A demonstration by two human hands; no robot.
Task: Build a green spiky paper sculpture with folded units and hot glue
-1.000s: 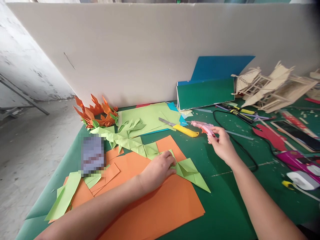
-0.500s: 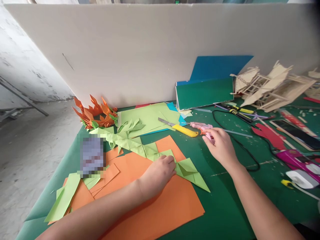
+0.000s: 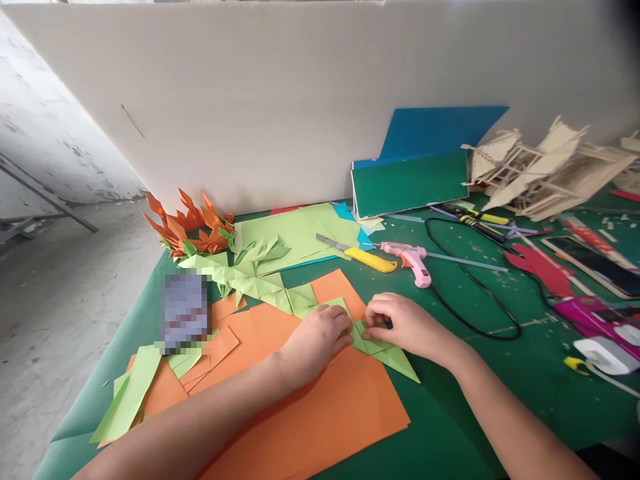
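Observation:
A long chain of folded light-green paper runs from an orange paper ring with pointed tips down to a pointed end at the right. My left hand is closed on the folded green paper, its fingertips pinching near that end. Just right of it, my right hand bends its thumb and fingers together on the same paper. Under both hands lie orange sheets. Beyond my right hand a pink glue gun rests on its side, with a yellow utility knife beside it.
Green cut strips lie at the left by a blurred grey patch. Light-green sheets lie behind the chain. A black cord loops at the right, near a phone and a wooden stick model. A pale board stands behind.
My right hand has let go of the glue gun and moved left and nearer, onto the green folded paper. My left hand has stayed in place on the paper.

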